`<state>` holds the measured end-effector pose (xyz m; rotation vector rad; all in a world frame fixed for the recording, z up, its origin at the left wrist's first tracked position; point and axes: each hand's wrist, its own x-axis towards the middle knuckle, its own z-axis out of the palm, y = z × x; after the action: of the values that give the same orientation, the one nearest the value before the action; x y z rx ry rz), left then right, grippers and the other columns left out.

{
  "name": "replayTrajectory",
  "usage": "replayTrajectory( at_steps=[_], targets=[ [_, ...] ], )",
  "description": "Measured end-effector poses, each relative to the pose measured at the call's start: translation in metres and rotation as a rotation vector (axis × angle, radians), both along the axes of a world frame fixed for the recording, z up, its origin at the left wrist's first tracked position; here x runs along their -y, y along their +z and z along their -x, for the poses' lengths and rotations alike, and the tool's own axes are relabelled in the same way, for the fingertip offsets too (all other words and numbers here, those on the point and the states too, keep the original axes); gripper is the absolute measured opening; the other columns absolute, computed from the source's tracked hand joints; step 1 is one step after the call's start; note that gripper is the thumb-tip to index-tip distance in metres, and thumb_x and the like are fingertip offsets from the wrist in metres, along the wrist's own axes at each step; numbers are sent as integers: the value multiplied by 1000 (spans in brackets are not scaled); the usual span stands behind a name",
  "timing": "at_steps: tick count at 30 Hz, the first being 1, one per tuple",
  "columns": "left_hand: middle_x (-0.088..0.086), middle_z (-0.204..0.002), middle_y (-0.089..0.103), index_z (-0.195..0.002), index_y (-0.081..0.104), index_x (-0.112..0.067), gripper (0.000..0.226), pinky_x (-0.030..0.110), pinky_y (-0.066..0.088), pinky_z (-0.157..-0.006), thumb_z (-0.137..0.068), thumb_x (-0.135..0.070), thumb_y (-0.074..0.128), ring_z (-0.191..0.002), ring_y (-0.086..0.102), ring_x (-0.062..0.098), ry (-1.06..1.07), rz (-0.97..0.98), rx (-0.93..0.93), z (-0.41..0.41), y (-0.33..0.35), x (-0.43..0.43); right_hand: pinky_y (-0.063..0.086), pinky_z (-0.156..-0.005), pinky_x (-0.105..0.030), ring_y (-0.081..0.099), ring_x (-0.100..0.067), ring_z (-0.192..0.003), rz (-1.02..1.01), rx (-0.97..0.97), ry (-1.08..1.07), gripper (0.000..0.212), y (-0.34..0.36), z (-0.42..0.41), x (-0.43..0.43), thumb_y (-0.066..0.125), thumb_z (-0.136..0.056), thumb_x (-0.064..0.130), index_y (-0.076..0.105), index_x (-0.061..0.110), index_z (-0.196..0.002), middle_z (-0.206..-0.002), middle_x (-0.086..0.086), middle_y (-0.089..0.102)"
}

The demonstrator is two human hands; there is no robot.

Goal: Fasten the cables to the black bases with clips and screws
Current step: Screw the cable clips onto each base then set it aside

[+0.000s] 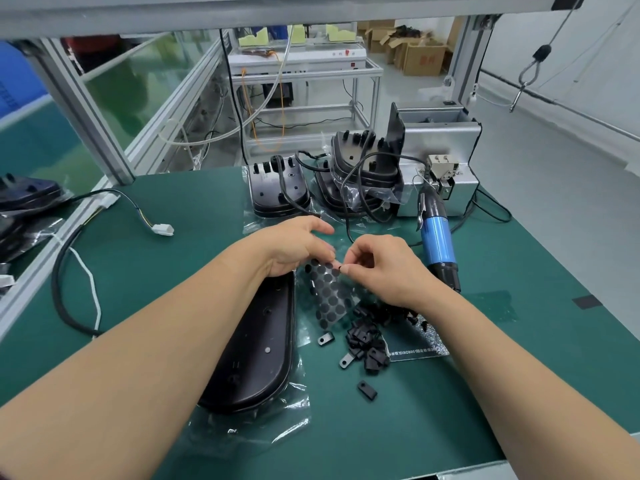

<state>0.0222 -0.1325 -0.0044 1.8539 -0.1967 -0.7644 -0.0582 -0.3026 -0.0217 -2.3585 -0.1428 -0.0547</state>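
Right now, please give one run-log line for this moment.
left hand: holds pad sheet | right hand: pinches small black piece | clips: loose | screwdriver: lying

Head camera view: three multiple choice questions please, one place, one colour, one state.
1. Where does the blue screwdriver lie?
A. In a drawer
B. On the mat, right of the right hand
C. On a chair
2. What colour is the mat?
A. Red
B. White
C. Green
3. What is the right hand doing?
A. Pinching a small black piece
B. Lying flat on the mat
C. Gripping the screwdriver
Answers: 1 B, it lies beside the right wrist; 2 C, its surface is green; 3 A, thumb and forefinger meet on the piece.
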Motion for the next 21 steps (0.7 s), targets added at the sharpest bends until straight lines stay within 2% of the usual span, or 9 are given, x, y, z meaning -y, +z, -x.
replayTrajectory(
  at_steps=[5, 9, 11, 13, 16, 18, 20, 21],
  targets=[
    [10, -80, 75, -130, 47, -10, 54, 32, 45, -100, -82, 10, 64, -79, 72, 14, -9, 52, -31, -2, -1, -4, 41, -64, -20, 52, 1, -59, -84, 15, -28, 14, 1, 1, 9, 71, -89, 18, 62, 22, -78, -68, 11, 60],
    [14, -91, 75, -133, 45, -11, 57, 34, 43, -101, -83, 5, 66, -88, 70, 15, -49, 37, -30, -5, -2, -6, 52, -68, -30, 61, -11, -66, -98, 29, -33, 15, 2, 2, 10, 70, -90, 16, 60, 21, -79, -71, 5, 65],
    [16, -96, 75, -134, 46, -11, 54, 33, 44, -100, -85, 1, 66, -95, 70, 18, -68, 4, -12, -4, -1, -4, 54, -69, -33, 63, -15, -66, -256, -8, -26, 12, 2, 3, 10, 68, -91, 11, 61, 14, -82, -72, -1, 67],
    [14, -106, 71, -134, 48, -12, 49, 35, 46, -101, -89, -9, 66, -100, 68, 20, -70, -71, 90, -2, 2, -3, 54, -69, -32, 61, -18, -68, -493, -64, -6, 10, 5, 5, 9, 67, -92, 5, 62, 8, -83, -73, -6, 65],
    [0, -116, 62, -128, 55, -19, 37, 34, 46, -99, -93, -28, 62, -94, 70, 12, -63, -221, 288, -1, 17, -20, 52, -70, -26, 59, -12, -70, -670, -133, 59, 11, 13, 9, 2, 67, -92, 4, 65, 10, -83, -74, 0, 64],
    [-5, -112, 66, -115, 64, -25, 33, 34, 47, -98, -87, -43, 66, -94, 70, 11, -111, -304, 325, -1, 30, -49, 49, -69, -21, 57, -6, -70, -689, -168, 102, 11, 17, 13, -9, 67, -92, 5, 66, 11, -83, -73, 7, 63],
    [-9, -103, 71, -102, 70, -32, 45, 31, 47, -97, -69, -61, 74, -98, 67, 11, -231, -411, 287, 6, 38, -84, 44, -72, -21, 53, -6, -71, -679, -224, 133, 10, 20, 17, -24, 69, -90, 6, 66, 12, -83, -73, 9, 61],
    [-11, -102, 71, -101, 71, -34, 50, 31, 46, -98, -61, -63, 77, -101, 65, 10, -283, -466, 263, 11, 39, -99, 42, -74, -22, 51, -7, -72, -660, -252, 139, 10, 21, 19, -33, 70, -89, 7, 66, 12, -83, -73, 8, 60]
  ],
)
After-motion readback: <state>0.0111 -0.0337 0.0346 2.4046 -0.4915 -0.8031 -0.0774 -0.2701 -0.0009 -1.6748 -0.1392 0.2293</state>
